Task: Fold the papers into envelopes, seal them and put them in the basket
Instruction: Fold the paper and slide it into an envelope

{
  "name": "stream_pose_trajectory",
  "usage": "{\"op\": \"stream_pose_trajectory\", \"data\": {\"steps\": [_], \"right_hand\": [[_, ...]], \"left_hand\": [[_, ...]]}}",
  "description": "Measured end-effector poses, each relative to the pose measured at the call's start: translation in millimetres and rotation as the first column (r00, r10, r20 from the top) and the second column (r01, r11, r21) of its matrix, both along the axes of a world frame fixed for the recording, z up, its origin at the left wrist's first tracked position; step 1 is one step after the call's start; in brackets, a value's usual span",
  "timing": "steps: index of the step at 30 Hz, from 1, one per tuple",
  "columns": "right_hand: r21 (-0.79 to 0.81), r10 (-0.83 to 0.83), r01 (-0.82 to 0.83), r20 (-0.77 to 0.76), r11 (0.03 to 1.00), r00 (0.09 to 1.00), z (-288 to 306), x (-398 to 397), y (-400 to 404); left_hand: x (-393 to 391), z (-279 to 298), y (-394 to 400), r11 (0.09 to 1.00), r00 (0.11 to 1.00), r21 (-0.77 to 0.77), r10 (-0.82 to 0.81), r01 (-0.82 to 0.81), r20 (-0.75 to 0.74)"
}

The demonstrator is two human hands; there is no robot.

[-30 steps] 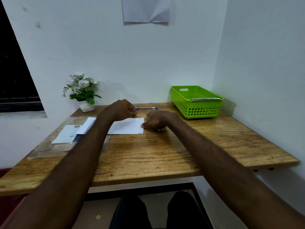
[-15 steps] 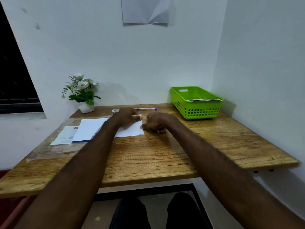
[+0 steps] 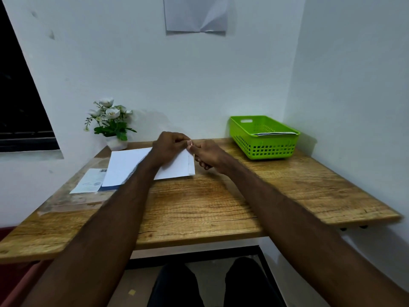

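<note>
Left hand (image 3: 169,145) and right hand (image 3: 207,155) together above folded white paper (image 3: 177,166) on table (image 3: 199,207), fingertips meeting, curled; what they pinch: cannot tell. Green basket (image 3: 264,149) at far right, holds envelope (image 3: 274,133).

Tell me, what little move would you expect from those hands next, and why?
Probably pressing something small, perhaps tape, onto the white folded paper to seal it. The left hand and right hand meet fingertip to fingertip just above its right end, seemingly pinching something too small to identify. The green basket waits to the right.
</note>
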State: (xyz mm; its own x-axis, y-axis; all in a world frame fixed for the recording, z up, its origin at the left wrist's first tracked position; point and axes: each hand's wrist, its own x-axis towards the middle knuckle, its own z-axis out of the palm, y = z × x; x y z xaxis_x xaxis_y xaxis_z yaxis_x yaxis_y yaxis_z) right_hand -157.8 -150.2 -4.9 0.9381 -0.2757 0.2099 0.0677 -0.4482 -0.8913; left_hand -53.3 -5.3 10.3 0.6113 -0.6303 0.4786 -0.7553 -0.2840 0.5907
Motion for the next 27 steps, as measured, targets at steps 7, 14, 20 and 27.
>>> {"op": "stream_pose_trajectory", "data": {"steps": [7,14,20,27], "right_hand": [[-0.004,0.163,-0.168,-0.217,0.986,0.963,9,-4,-7],[0.042,0.264,-0.261,-0.241,0.964,0.934,13,-7,-10],[0.233,0.048,-0.057,0.045,0.971,0.998,17,-3,-12],[0.502,-0.229,0.126,0.15,0.855,0.962,23,3,-16]], "left_hand": [[-1,12,6,0.986,0.979,-0.059,0.164,-0.158,0.124],[1,28,16,0.969,0.956,-0.113,0.235,-0.218,0.177],[-12,73,22,0.914,0.878,-0.153,0.404,-0.376,0.256],[-2,96,21,0.926,0.924,-0.075,0.358,-0.37,-0.133]]}}
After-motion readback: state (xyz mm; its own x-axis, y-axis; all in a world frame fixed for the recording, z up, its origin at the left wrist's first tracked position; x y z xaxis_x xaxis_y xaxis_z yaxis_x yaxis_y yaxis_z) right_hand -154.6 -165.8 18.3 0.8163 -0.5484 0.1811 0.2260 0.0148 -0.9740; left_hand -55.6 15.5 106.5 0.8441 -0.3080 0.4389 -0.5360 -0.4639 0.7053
